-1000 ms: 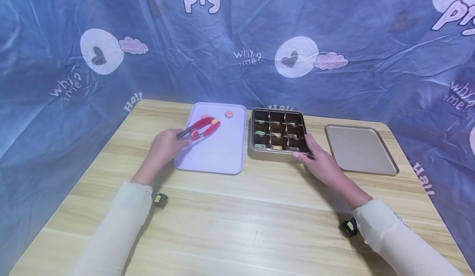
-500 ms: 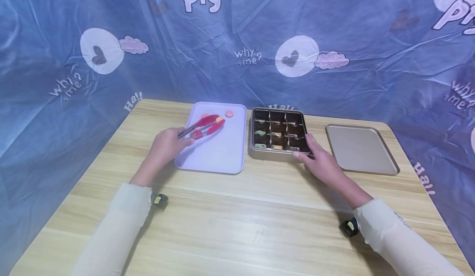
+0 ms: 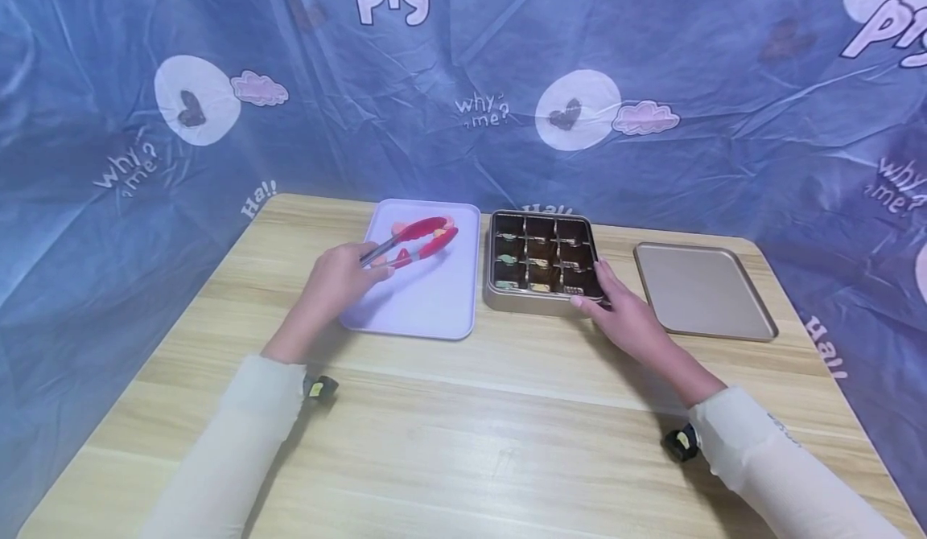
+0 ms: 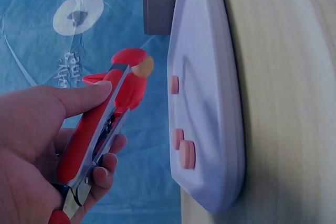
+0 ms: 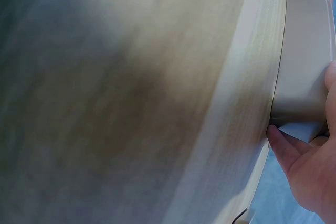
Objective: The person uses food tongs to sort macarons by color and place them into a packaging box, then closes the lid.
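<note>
My left hand (image 3: 340, 277) grips red-and-silver tongs (image 4: 86, 140) above a pale purple tray (image 3: 434, 306). Between the red tips sits a small round yellow piece (image 4: 143, 67), raised clear of the tray. Three pink round pieces (image 4: 187, 154) lie on the tray in the left wrist view; from the head, the tongs partly cover them. A bronze tin box (image 3: 536, 304) stands right of the tray, split into several square compartments, some with green or yellow pieces inside. My right hand (image 3: 630, 314) holds its near right corner, thumb on the front and fingers along the side.
To the right of the box lies a flat bronze lid (image 3: 706, 290), its raised rim facing up. All this stands towards the back of a wooden table (image 3: 463, 434). A blue printed cloth (image 3: 405, 121) hangs behind the table and at its sides.
My left hand has moved right and slightly up with the tongs and the yellow piece, towards the tray's far right part. The right hand and the box have stayed put.
</note>
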The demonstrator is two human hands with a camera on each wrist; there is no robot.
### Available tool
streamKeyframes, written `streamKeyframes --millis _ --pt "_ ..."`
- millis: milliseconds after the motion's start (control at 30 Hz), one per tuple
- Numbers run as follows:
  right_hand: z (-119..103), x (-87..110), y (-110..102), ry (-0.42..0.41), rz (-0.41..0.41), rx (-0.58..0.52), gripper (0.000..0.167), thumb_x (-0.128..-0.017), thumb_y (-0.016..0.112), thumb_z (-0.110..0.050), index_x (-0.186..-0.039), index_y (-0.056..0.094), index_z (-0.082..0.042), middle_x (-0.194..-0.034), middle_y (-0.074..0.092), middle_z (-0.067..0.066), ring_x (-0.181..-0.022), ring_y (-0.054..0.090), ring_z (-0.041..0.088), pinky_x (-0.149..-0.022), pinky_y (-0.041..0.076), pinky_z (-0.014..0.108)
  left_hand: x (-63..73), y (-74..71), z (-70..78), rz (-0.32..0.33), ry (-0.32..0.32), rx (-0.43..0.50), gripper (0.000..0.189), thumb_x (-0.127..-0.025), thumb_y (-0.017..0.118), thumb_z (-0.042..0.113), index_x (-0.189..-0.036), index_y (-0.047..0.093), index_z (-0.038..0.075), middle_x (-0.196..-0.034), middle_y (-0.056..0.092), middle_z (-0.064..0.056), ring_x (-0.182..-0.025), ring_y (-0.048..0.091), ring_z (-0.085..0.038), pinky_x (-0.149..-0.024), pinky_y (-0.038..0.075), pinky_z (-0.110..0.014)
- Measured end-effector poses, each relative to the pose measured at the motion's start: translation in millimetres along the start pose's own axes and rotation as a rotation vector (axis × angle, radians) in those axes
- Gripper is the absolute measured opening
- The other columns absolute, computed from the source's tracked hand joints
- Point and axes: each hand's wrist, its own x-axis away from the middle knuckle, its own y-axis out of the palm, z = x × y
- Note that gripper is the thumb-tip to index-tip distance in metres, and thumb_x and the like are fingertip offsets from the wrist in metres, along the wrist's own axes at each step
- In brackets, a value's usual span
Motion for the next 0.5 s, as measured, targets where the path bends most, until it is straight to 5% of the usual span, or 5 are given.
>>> streamKeyframes --millis 200,500 --pt "-0.7 0.1 0.7 -0.001 0.0 -0.002 0.097 -0.095 0.047 -0.07 -0.163 0.0 -0.019 -0.17 -0.001 0.006 -0.151 0.013 0.048 -0.118 0.015 0.066 0.7 2.7 1.7 -0.008 0.025 -0.012 0.059 -0.091 0.074 0.032 -0.14 0.059 0.004 -0.125 0.068 -0.022 -0.102 0.062 -0.036 -0.094 0.049 -0.051" --pt "-1.6 0.0 -0.1 0.004 -0.001 0.002 0.098 -0.095 0.047 -0.07 -0.163 0.001 -0.017 -0.17 0.001 0.008 -0.152 0.013 0.046 -0.12 0.016 0.064 10.7 0.0 -16.6 -0.037 -0.012 0.005 0.054 -0.09 0.074 0.034 -0.134 0.064 0.005 -0.116 0.071 -0.017 -0.097 0.063 -0.033 -0.091 0.049 -0.051"
